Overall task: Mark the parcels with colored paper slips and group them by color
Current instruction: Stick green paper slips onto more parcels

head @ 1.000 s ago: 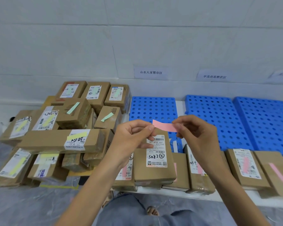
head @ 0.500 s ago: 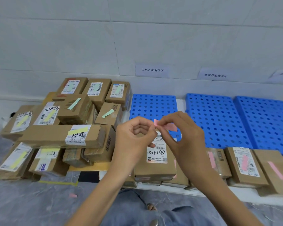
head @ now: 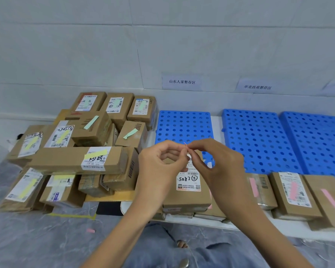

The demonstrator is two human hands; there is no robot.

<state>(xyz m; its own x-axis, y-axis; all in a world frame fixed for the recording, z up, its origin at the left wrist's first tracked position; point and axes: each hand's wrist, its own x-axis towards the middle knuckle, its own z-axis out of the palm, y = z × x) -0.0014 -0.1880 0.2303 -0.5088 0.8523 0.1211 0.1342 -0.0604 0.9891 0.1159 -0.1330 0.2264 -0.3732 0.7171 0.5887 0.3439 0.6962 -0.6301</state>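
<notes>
My left hand (head: pixel 159 169) and my right hand (head: pixel 219 167) meet fingertip to fingertip above a brown parcel marked "5082" (head: pixel 188 190). Together they pinch a pink paper slip (head: pixel 185 145), of which only a small tip shows between the fingers. That parcel lies on top of other parcels at the shelf's front edge. To its right sit parcels carrying pink slips (head: pixel 293 190). On the left, a pile of parcels bears yellow slips (head: pixel 95 154) and green slips (head: pixel 91 122).
Three blue perforated pallets (head: pixel 255 140) lie on the white shelf behind the pink-marked parcels. Paper signs (head: pixel 182 81) hang on the wall above. A stray pink slip (head: pixel 90 230) lies on the plastic-covered floor. My knees in jeans show at the bottom.
The hands have closed together; the pink slip, held stretched out flat between them a second ago, is now almost hidden between the fingertips. The view has shifted slightly downward.
</notes>
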